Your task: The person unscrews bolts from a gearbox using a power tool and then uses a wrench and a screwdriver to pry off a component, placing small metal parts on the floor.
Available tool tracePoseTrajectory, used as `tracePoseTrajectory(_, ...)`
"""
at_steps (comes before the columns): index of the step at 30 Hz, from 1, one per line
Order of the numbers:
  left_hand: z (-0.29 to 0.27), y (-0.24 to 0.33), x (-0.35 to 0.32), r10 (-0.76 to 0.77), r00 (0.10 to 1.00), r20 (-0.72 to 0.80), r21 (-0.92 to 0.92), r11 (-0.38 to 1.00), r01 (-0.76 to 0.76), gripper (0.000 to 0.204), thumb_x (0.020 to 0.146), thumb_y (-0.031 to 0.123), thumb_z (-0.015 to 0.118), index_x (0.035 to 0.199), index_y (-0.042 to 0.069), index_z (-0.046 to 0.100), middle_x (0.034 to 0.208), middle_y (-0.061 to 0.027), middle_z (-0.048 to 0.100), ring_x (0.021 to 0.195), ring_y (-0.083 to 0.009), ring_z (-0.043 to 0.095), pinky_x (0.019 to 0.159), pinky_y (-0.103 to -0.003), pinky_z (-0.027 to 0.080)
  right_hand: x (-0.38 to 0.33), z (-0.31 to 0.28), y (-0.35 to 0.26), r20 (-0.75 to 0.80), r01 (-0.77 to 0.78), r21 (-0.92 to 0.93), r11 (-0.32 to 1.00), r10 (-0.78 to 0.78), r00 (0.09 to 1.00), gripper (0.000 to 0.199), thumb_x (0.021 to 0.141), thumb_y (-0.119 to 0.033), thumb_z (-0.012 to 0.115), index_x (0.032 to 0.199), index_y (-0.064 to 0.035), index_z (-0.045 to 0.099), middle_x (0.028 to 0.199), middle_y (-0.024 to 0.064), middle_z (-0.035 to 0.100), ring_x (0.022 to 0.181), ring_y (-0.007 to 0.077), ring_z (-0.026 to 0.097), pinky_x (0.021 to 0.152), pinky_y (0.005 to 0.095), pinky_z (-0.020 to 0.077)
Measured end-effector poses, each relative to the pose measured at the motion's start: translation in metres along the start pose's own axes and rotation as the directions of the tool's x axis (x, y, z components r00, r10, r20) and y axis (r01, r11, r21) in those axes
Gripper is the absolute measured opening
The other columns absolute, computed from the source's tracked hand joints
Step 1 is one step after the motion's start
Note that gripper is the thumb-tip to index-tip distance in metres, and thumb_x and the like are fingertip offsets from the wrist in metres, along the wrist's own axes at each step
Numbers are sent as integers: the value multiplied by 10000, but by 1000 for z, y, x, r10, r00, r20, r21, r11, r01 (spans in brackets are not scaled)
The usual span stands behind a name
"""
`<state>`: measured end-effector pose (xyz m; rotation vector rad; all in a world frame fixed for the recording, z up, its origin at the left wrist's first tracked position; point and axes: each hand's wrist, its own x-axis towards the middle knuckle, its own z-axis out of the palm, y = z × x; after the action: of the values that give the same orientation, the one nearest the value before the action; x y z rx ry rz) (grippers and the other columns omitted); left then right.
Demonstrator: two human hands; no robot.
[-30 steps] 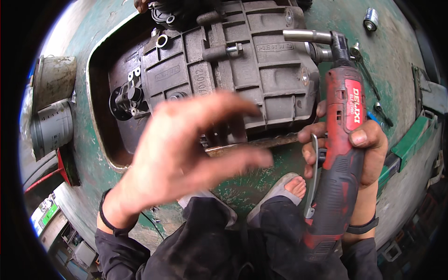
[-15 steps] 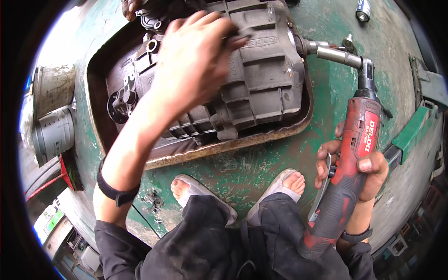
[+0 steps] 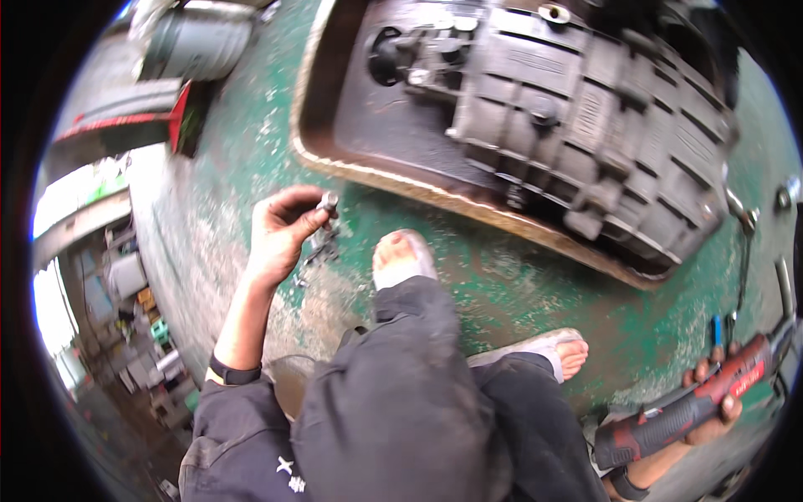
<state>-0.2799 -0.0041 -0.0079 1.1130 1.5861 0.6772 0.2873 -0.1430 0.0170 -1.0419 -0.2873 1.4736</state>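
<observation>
**Small metal piece (image 3: 328,202) pinched in the left hand (image 3: 281,234), red and black power ratchet (image 3: 665,424) gripped in the right hand (image 3: 709,428)**

We look down at a green painted floor (image 3: 510,305), where a rust-brown metal tray (image 3: 410,186) sits at a slant. The left hand is above the floor, just outside the tray's near left corner; its thumb and forefinger press together on the small metal piece, too blurred for us to name exactly. Close by, we see a scatter of little metal bits (image 3: 320,249) on the floor.

The right hand wraps its fingers around the body of the power ratchet, apart from the tray, on the near side of its near right corner. The tool's head points away and to the right.

Inside the tray, a large ribbed grey housing (image 3: 577,109) fills the right part and comes close to the near right corner. Its round black flange (image 3: 386,56) faces the tray's left edge, with bare tray bottom between.

Off the tray's left edge, we find a grey bucket (image 3: 199,43). Past its right end, a long-handled tool (image 3: 744,259) lies on the floor. Two sandalled feet (image 3: 401,258) stand before the near edge.
</observation>
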Motion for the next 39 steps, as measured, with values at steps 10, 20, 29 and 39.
tracePoseTrajectory(10, -136, -248, -125, -456, 646, -612, -144, 867, 477, 132, 869, 94, 733, 856, 0, 642, 749, -55, 645, 618, -131, 599, 562, -265, 490, -4, 26, 2, -8, 26, 182, 983, -25, 1000, 725, 737, -169, 614, 1340, -9, 244, 1072, 296, 562, 862, 420, 651, 697, 577, 577)
tracePoseTrajectory(20, -112, -183, -41, -52, 763, -645, 364, 857, 366, 467, 977, 376, 619, 687, 11, 602, 564, -8, 513, 554, -81, 443, 537, -269, 339, 64, 105, 26, 154, -225, 232, 946, 192, 969, 742, 695, -267, 588, 1334, 15, 340, 1021, 336, 595, 722, 424, 644, 603, 564, 552)
tracePoseTrajectory(29, 8, -55, 4, 323, 925, -199, 395, 890, -226, 103, 944, 84, 648, 978, -4, 688, 829, -38, 642, 713, -95, 570, 625, -237, 456, 67, 103, 29, 92, -230, 257, 938, 214, 973, 760, 625, -212, 618, 1304, 40, 386, 1023, 382, 605, 782, 468, 651, 680, 570, 581)
tracePoseTrajectory(39, -58, -133, -6, 145, 960, -241, 589, 807, 25, 142, 938, 113, 657, 995, -17, 666, 833, -51, 649, 734, -112, 564, 702, -261, 475, -17, -33, -14, -574, -111, -498, 860, -231, 786, 541, 633, -143, 632, 1131, 4, 483, 877, 199, 641, 649, 304, 656, 584, 422, 572)
